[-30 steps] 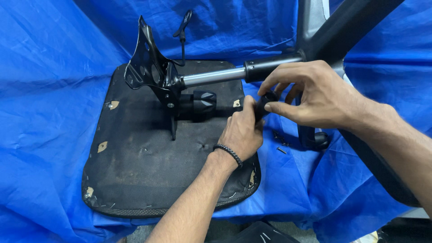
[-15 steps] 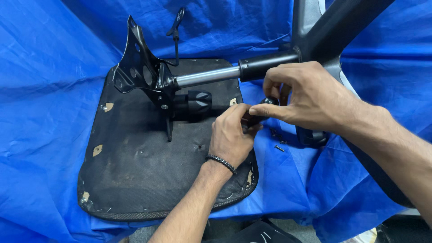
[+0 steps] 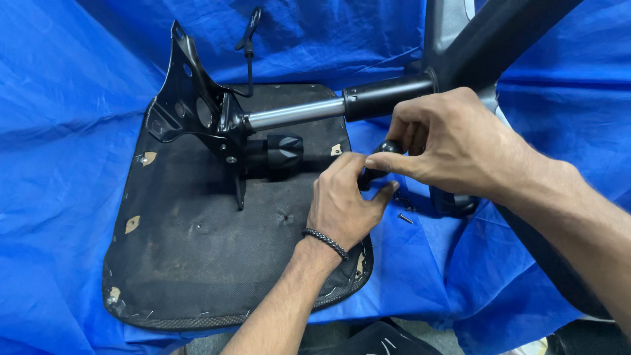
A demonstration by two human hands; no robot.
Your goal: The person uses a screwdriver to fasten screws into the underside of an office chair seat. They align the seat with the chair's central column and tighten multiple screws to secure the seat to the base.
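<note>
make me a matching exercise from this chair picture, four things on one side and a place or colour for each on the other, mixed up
Things:
1. tarp
2. gas cylinder
3. wristband
4. loose screw

Place or colour:
A. shiny silver rod running from the black bracket to a black sleeve
B. braided and dark, on the left arm
C. blue, spread under everything
D. lying on the blue cover just right of the seat pad's edge

Pairs: 1-C, 2-A, 3-B, 4-D
</note>
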